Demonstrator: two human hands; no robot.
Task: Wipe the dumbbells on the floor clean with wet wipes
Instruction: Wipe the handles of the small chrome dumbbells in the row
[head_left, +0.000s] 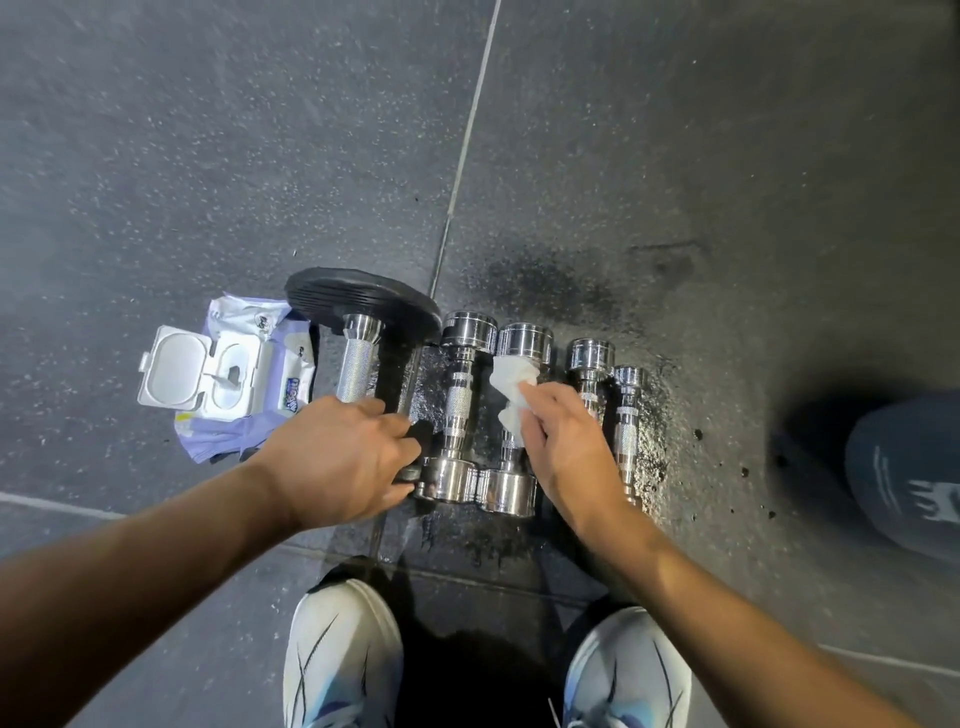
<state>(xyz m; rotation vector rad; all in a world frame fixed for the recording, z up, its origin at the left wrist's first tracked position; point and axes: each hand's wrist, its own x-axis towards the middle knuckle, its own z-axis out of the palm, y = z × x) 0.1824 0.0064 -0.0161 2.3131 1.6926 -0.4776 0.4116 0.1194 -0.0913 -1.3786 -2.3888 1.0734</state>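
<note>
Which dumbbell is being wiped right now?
The middle dumbbell of the five: the right hand holds the white wipe against its handle. It alone is touched by a wipe.

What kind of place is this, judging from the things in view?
Probably a gym: speckled rubber floor, a row of chrome dumbbells, and a large dumbbell with a black plate, which the left hand grips while the right hand holds a wipe.
</note>
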